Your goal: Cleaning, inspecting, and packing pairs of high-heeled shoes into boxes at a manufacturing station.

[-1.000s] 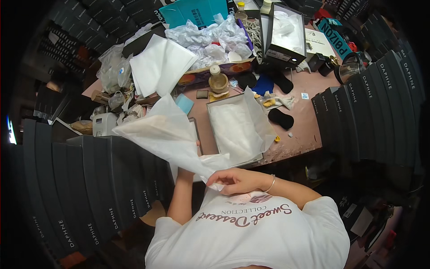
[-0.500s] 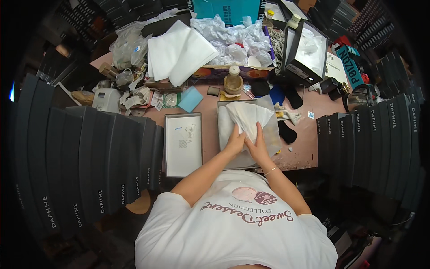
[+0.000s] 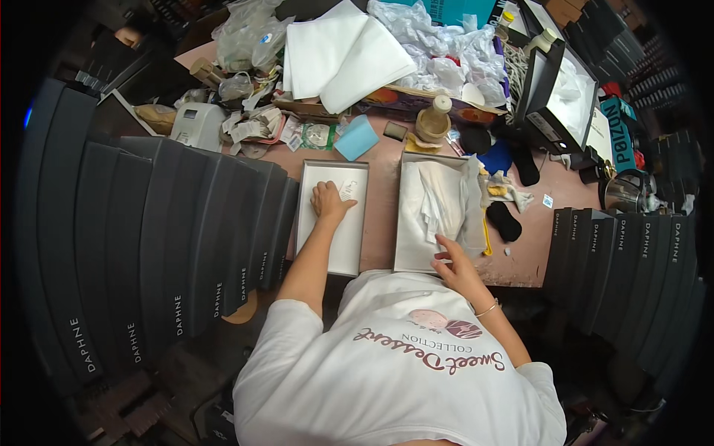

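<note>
A grey-edged box lid, white inside, lies to the left on the pink table. My left hand rests in it, fingers bent down and thumb apart, over small papers that it partly hides. To the right stands an open shoebox, with white tissue paper folded over its contents; what lies under it is hidden. My right hand is at the box's near right end, fingers apart, fingertips by the lower end of the tissue.
Dark shoeboxes stand stacked at left and right. Behind are white sheets, a carton of crumpled tissue, a bottle in a cup and a blue pad. Black pads and a cloth lie right of the box.
Both hands have left the tissue, which now lies down inside the shoebox. My left hand has moved into the lid; the right has drawn back toward me. The view has shifted.
</note>
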Demonstrator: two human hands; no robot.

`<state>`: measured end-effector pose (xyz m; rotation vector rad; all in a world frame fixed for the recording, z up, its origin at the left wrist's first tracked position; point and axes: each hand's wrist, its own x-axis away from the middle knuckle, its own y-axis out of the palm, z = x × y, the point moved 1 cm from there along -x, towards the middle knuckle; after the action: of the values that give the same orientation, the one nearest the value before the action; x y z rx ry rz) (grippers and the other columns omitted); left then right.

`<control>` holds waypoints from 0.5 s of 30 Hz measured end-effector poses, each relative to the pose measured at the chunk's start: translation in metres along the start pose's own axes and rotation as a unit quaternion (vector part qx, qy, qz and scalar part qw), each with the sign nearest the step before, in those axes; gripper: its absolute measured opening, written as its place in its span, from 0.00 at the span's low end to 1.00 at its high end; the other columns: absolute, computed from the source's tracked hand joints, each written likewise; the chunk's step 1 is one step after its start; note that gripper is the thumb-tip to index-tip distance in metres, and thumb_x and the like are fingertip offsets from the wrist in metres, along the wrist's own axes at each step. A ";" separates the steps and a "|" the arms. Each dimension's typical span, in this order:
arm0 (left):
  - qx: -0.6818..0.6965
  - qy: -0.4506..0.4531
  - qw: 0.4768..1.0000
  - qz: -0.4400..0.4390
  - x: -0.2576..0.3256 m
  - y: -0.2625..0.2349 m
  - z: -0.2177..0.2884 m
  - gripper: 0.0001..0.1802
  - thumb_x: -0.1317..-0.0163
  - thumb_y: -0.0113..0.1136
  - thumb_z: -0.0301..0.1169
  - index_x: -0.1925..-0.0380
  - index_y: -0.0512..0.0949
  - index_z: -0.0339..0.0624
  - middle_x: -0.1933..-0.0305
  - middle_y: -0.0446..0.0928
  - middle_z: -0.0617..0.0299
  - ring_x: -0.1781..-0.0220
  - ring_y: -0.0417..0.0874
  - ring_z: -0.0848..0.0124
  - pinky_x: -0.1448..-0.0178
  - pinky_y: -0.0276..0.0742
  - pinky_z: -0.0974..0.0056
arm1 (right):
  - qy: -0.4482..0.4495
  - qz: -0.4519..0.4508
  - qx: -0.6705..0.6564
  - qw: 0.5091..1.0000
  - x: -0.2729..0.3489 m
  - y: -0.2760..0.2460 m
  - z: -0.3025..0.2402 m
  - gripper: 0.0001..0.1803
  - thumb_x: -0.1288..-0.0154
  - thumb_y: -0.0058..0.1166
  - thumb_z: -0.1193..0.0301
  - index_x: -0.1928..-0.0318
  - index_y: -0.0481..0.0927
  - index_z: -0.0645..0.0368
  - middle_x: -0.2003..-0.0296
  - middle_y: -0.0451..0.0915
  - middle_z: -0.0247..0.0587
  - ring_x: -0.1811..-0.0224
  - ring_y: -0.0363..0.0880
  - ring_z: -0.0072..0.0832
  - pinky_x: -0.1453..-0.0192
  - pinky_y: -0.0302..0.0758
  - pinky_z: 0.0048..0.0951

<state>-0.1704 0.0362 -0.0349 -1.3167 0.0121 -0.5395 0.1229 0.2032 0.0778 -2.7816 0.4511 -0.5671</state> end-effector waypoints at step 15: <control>0.525 0.092 0.846 -0.024 0.098 0.011 0.110 0.31 0.43 0.66 0.29 0.42 0.65 0.35 0.48 0.70 0.53 0.50 0.74 0.67 0.48 0.74 0.65 | 0.086 0.202 0.079 0.973 0.035 -0.095 0.095 0.25 0.34 0.54 0.69 0.39 0.68 0.65 0.50 0.74 0.51 0.51 0.76 0.36 0.49 0.75 0.32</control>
<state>-0.0467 0.1008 0.0126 -0.1850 -0.1427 -0.5809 0.2163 0.2970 0.0352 -2.4039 0.9369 -0.7082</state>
